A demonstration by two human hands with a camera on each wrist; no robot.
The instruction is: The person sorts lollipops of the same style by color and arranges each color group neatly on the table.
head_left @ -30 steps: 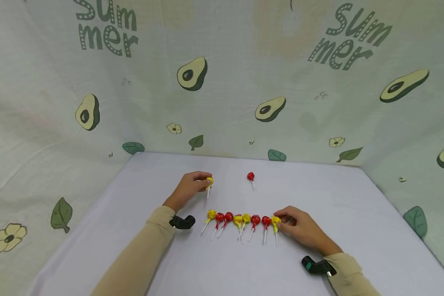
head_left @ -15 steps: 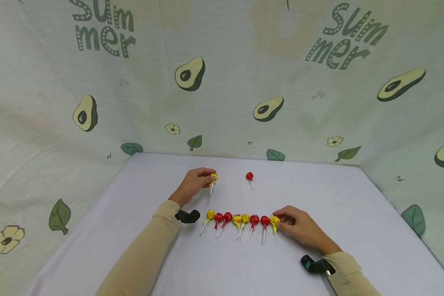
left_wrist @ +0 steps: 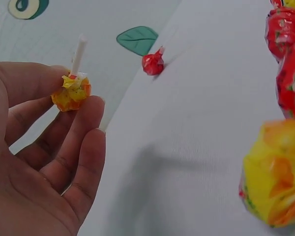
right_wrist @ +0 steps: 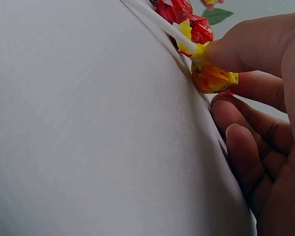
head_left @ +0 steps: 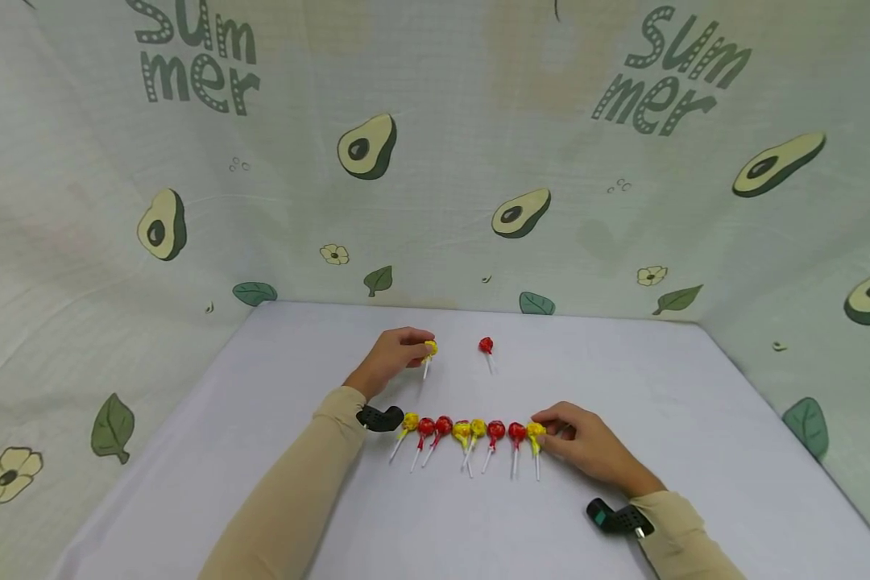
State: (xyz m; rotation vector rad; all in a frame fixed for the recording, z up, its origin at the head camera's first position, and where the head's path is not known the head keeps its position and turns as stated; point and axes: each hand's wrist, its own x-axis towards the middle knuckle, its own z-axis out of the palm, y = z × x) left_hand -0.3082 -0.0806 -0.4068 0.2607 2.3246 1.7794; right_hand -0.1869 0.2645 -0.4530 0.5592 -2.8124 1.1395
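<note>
L hand [head_left: 393,355] pinched a yellow pop [head_left: 431,347] up off the worktop [head_left: 551,532], stick nearward. Key relation: the lone red pop [head_left: 486,345] lay on the worktop to that pop's R, abt as far out, near but not touching, long axis running near-far w/ stick nearward. L hand was closer to it. R hand [head_left: 586,443] was farther, nearward & R, pinching the end pop [head_left: 536,429] at R of the row [head_left: 444,424].

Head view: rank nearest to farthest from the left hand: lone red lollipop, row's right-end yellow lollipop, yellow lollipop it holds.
1. Held yellow lollipop, pinched in the left hand.
2. Lone red lollipop, to its right.
3. Right-end yellow lollipop, at the right hand.
</note>
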